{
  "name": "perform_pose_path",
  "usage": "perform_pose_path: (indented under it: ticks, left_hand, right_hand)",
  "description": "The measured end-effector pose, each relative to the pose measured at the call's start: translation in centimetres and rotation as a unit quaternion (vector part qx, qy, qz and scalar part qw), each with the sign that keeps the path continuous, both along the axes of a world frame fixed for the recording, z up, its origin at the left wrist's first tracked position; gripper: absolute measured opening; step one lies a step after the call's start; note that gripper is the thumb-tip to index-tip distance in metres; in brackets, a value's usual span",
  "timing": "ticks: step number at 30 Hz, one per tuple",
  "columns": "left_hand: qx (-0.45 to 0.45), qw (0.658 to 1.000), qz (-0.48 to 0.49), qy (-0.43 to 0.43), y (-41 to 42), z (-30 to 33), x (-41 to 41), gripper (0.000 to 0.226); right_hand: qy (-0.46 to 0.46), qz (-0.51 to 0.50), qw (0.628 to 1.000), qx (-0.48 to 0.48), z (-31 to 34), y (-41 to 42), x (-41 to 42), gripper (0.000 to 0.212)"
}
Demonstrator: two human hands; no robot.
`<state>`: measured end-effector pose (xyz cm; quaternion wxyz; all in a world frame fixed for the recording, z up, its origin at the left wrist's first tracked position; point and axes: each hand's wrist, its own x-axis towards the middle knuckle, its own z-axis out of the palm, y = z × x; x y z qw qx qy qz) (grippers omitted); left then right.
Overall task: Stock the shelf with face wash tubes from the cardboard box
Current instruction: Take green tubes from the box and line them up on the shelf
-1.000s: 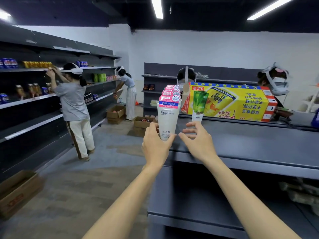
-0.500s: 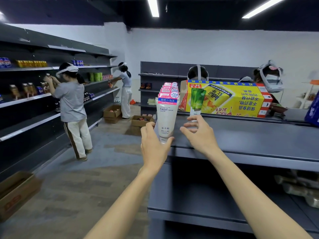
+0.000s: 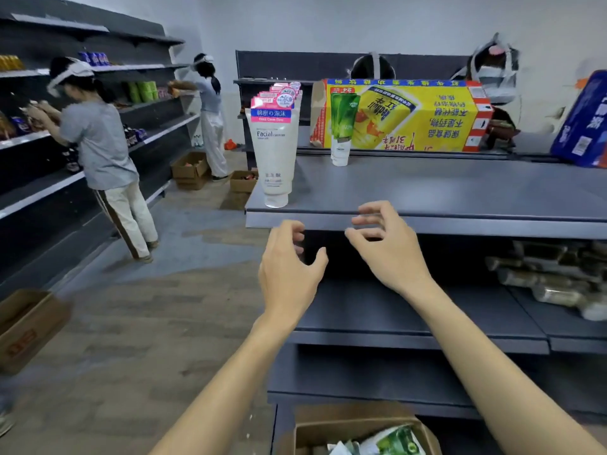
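A row of white face wash tubes (image 3: 274, 149) with pink tops stands cap-down at the left end of the grey top shelf (image 3: 443, 192). To their right stand green tubes (image 3: 342, 129), also cap-down. My left hand (image 3: 290, 267) and my right hand (image 3: 387, 246) hover below the shelf's front edge, fingers loosely curled, holding nothing. The cardboard box (image 3: 358, 428) sits at the bottom of the view with green and white tubes inside it.
A yellow carton (image 3: 404, 116) lies at the back of the top shelf, a blue box (image 3: 583, 123) at the far right. Packaged goods (image 3: 555, 274) fill the lower shelf on the right. Two people stock shelves on the left; cardboard boxes (image 3: 26, 326) stand on the floor.
My left hand let go of the front white tube and both hands dropped back below the shelf edge. The view tilted down, revealing the cardboard box.
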<state>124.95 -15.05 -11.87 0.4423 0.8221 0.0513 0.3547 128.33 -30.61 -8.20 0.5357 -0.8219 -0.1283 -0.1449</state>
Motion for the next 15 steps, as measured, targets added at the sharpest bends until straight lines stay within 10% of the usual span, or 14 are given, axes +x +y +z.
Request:
perform_pose_path:
  ticks: [15]
  left_hand:
    - [0.065, 0.972, -0.073, 0.216, -7.2, -14.1, -3.0, 0.037]
  right_hand:
    - [0.156, -0.019, 0.986, -0.045, -13.9, -7.6, -3.6, 0.035]
